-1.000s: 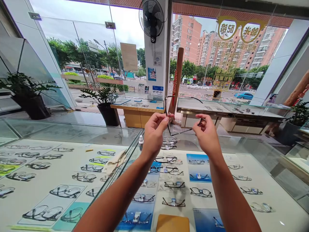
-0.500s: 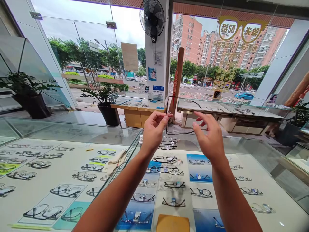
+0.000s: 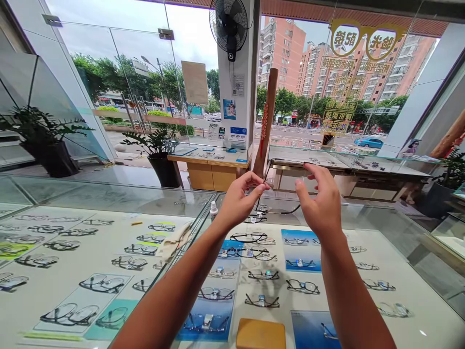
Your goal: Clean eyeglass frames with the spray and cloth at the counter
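Observation:
My left hand (image 3: 241,199) pinches a pair of thin dark-framed eyeglasses (image 3: 289,212) at the front, between thumb and fingertips. The glasses are held up above the display counter, turned edge-on, with their temples pointing right. My right hand (image 3: 322,203) is raised beside the temple ends, thumb and fingers apart, holding nothing. Its fingertips look close to the temples; whether they touch cannot be made out. Below, several pairs of eyeglasses (image 3: 302,286) lie in rows in the glass showcase.
A tan case (image 3: 260,333) lies at the front of the showcase. A small white bottle (image 3: 213,209) stands near the glass edge (image 3: 189,242), left of my arm. Another showcase (image 3: 119,198) spreads to the left. Potted plants (image 3: 162,167) and a wooden counter (image 3: 203,175) stand farther back.
My left hand has moved slightly right and down, tilting the glasses. Their temples have shifted lower. My right hand has moved a little right, its fingers still apart.

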The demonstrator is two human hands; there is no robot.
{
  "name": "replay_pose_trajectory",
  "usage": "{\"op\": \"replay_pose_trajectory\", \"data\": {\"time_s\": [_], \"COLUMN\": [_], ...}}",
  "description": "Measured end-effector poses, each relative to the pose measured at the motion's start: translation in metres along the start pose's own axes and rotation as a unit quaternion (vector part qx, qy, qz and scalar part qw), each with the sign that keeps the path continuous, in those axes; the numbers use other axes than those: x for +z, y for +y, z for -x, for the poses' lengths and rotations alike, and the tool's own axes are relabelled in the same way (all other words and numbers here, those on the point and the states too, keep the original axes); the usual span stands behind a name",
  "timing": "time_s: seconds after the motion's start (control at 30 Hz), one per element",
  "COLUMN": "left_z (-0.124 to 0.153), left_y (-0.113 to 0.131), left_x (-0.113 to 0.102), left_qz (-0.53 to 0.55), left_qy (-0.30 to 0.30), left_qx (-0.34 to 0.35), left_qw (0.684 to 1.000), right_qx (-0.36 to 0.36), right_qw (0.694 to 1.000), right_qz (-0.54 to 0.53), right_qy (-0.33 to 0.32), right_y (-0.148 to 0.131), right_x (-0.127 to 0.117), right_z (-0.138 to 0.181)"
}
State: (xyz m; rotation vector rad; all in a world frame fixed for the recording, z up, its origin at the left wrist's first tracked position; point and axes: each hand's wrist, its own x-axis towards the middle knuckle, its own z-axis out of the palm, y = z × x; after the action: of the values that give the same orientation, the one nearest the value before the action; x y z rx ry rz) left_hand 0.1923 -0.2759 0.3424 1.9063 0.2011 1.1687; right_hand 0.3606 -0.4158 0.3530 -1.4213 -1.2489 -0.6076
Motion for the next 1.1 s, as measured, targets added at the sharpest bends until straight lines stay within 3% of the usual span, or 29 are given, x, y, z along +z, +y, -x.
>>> {"op": "replay_pose_trajectory", "data": {"time_s": [0.17, 0.3, 0.47, 0.67, 0.83, 1.1], "left_z": [-0.002, 0.000, 0.001, -0.002, -0.003, -0.002], "left_y": [-0.004, -0.007, -0.006, -0.002, 0.000, 0.002], "left_x": [0.003, 0.009, 0.009, -0.004, -0.015, -0.018], "left_qz": [0.103, 0.164, 0.208, 0.232, 0.195, 0.029], "left_qy": [0.018, 0.029, 0.004, -0.056, -0.074, -0.074], "left_qx": [-0.032, -0.072, -0.115, -0.149, -0.144, -0.081], "left_qw": [0.994, 0.983, 0.971, 0.960, 0.967, 0.994], "right_qx": [0.039, 0.020, 0.024, 0.079, 0.135, 0.174], "right_qw": [0.995, 0.986, 0.977, 0.920, 0.887, 0.907], "right_qz": [-0.042, -0.068, -0.141, -0.323, -0.397, -0.368], "right_qy": [-0.084, -0.154, -0.159, -0.207, -0.191, -0.111], "right_y": [-0.009, -0.015, -0.012, -0.004, -0.003, -0.013], "right_x": [0.013, 0.030, 0.041, 0.051, 0.065, 0.069], "right_z": [0.008, 0.015, 0.017, 0.016, 0.022, 0.027]}}
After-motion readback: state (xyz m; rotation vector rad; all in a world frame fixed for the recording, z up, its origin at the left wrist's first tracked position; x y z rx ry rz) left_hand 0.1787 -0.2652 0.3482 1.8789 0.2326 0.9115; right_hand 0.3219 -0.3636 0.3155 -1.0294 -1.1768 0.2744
